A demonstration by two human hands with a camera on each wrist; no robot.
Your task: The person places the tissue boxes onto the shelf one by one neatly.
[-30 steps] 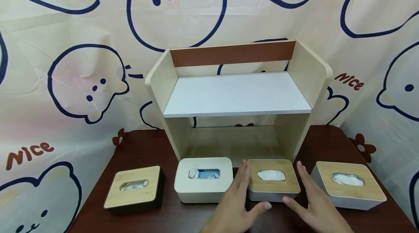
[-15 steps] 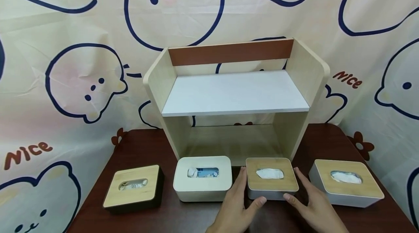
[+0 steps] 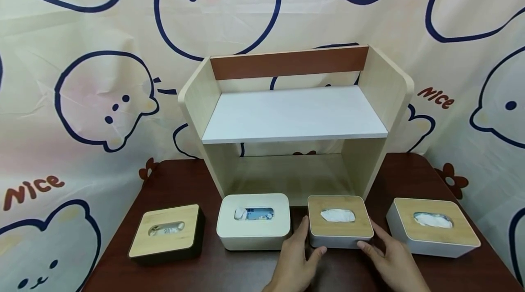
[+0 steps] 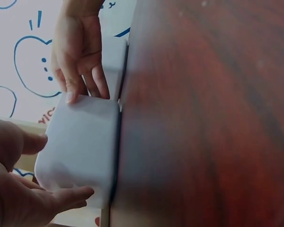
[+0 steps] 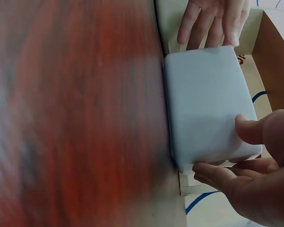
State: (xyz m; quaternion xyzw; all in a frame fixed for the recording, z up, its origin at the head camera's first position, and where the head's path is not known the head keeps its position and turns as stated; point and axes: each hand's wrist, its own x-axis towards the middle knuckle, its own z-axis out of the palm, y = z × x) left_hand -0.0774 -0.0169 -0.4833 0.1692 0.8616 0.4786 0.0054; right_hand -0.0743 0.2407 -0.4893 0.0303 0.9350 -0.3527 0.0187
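A small tissue box (image 3: 340,223) with a wooden lid and pale grey sides rests on the dark table, white tissue showing in its slot. My left hand (image 3: 292,260) is at its left side, fingers extended along it and thumb just in front. On the other side, my right hand (image 3: 391,255) has its thumb at the front right corner and fingers along the right wall. In the right wrist view, the right thumb (image 5: 250,130) overlaps the box's pale front face (image 5: 203,104). The left wrist view shows the left fingers (image 4: 68,197) straight beside the box.
Behind stands a two-level shelf unit (image 3: 295,116). A white tissue box (image 3: 254,233) is left of the hands, with a dark wood-lidded one (image 3: 168,233) farther left. Another grey wood-lidded box (image 3: 434,226) stands close beside the right hand. A printed curtain (image 3: 102,178) surrounds the table (image 3: 229,274).
Both hands have come in closer around the small wood-lidded tissue box, their spread fingers lowering along its sides. The boxes stay in place on the table while the head view shifts slightly.
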